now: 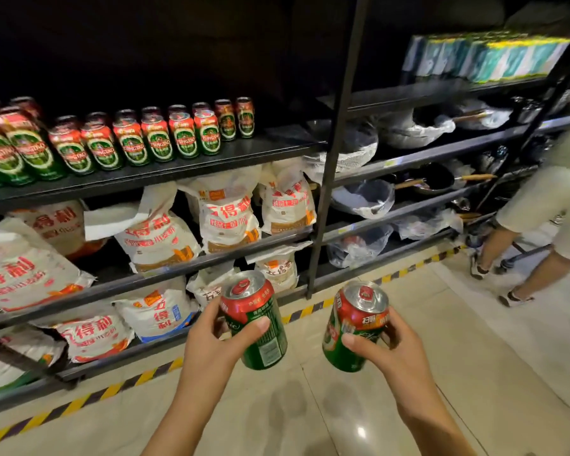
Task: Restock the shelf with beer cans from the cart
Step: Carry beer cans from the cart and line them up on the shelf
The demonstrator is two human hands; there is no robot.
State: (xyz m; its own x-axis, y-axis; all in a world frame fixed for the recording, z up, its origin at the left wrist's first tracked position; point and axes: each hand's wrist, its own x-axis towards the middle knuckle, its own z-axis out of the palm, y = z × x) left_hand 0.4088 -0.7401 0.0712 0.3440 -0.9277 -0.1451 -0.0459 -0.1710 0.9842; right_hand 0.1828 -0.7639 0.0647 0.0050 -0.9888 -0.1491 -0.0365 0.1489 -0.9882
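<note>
Beer cans: two in hand, both held over the tiled floor (310,406) in front of the shelf (185,166), below its can row. Left hand (211,343) wraps one can (255,320), thumb across the front, fingers hidden behind it. Right hand (389,347) grasps the other can (354,327), thumb on the green band, fingertips partly hidden. Both cans tilt, tops showing. Shelf row of cans (129,139) is two deep and cut off at the left; exact count unclear. Flour sacks (224,215) lie below that row. A blurred person (540,205) stands far right of the shelf.
</note>
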